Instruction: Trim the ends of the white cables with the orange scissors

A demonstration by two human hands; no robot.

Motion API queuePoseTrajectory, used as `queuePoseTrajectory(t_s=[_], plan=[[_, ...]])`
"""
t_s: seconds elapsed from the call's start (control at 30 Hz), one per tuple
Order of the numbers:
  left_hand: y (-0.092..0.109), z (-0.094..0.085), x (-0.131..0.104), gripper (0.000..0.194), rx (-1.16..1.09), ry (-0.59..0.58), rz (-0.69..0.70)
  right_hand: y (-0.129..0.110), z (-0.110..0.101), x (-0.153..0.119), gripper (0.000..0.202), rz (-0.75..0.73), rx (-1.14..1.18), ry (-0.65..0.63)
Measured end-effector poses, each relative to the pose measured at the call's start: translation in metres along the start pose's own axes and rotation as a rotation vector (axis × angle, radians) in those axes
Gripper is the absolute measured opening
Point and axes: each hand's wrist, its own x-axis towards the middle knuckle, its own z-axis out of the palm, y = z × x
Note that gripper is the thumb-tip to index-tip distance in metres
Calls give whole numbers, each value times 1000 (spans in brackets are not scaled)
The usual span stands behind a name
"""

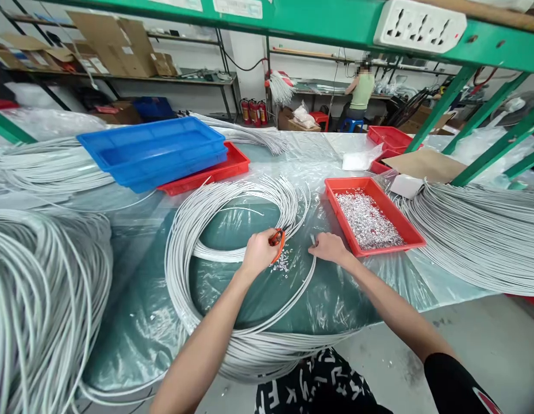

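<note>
My left hand point(258, 252) is closed around a small orange-handled hand tool, pliers or cutters point(279, 244); its jaws are hard to make out. Just to the right, my right hand point(329, 247) pinches the end of a pale grey cable point(308, 276), whose tip sticks up past the fingers. That cable curves down into a large coil of similar cables point(180, 253) lying on the plastic-covered table. Small shiny bits point(283, 263) are scattered on the table below the tool. A red tray point(357, 251) filled with small silvery pieces point(368, 221) stands right of my right hand.
Blue trays point(154, 141) rest on a red tray point(238, 164) behind the coil. Thick cable bundles lie at the left point(42, 299) and right point(477, 230). A green frame bar point(292, 23) with a power strip point(419, 26) crosses overhead. A person point(360, 92) sits far back.
</note>
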Motion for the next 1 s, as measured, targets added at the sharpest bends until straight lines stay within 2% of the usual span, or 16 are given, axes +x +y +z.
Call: queuePoseTrajectory(t_s=[0.17, 0.33, 0.4, 0.5, 0.57, 0.7, 0.8, 1.0], plan=[[2, -2, -1, 27, 4, -17, -21, 17, 5, 7, 14, -42, 185, 25], [4, -3, -2, 28, -3, -39, -36, 19, 13, 9, 26, -183, 454, 101], [6, -3, -4, 29, -8, -59, -31, 16, 17, 7, 32, -252, 676, 89], [11, -2, -6, 33, -39, -108, -20, 11, 23, -2, 35, -379, 1149, -18], [16, -1, -8, 33, -76, -150, -8, 7, 25, -9, 31, -413, 1325, -61], [25, -1, -12, 20, -142, -245, 39, 2, 22, -22, 29, -370, 1447, -62], [26, -2, -14, 14, -92, -293, 75, 1, 18, -27, 30, -360, 1497, -94], [24, -2, -15, 27, -58, -416, 111, 4, 17, -32, 38, -358, 1542, -199]])
